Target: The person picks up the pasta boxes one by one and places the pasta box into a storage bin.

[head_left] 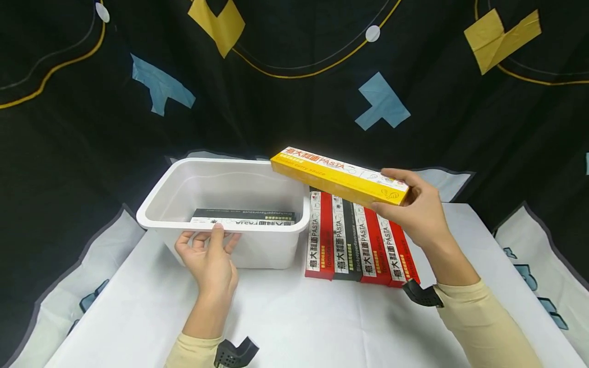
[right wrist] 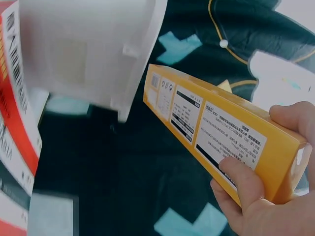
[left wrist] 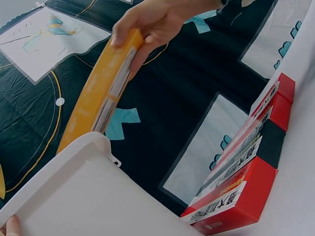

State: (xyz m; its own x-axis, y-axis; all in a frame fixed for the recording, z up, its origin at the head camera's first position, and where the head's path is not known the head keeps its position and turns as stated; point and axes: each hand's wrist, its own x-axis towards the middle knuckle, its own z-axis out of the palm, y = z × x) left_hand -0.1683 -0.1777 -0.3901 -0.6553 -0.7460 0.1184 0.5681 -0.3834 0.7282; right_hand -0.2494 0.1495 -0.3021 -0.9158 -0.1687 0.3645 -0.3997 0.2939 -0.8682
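Observation:
A yellow pasta box (head_left: 338, 176) is gripped at its right end by my right hand (head_left: 416, 204), raised above the table. Its far left end tilts up by the right rim of a white plastic bin (head_left: 269, 250). My left hand (head_left: 209, 260) holds the bin's front rim, thumb over the edge and fingers outside below it. Inside the bin lies a black-and-white pasta box (head_left: 244, 217). In the right wrist view, the printed label side of the yellow pasta box (right wrist: 206, 132) faces the camera, fingers and thumb around its near end.
Right of the bin, a row of pasta boxes lies side by side: several red ones (head_left: 400, 250) and a black one (head_left: 347, 245). They rest on a white-covered table (head_left: 299, 317). A dark patterned cloth (head_left: 294, 112) hangs behind.

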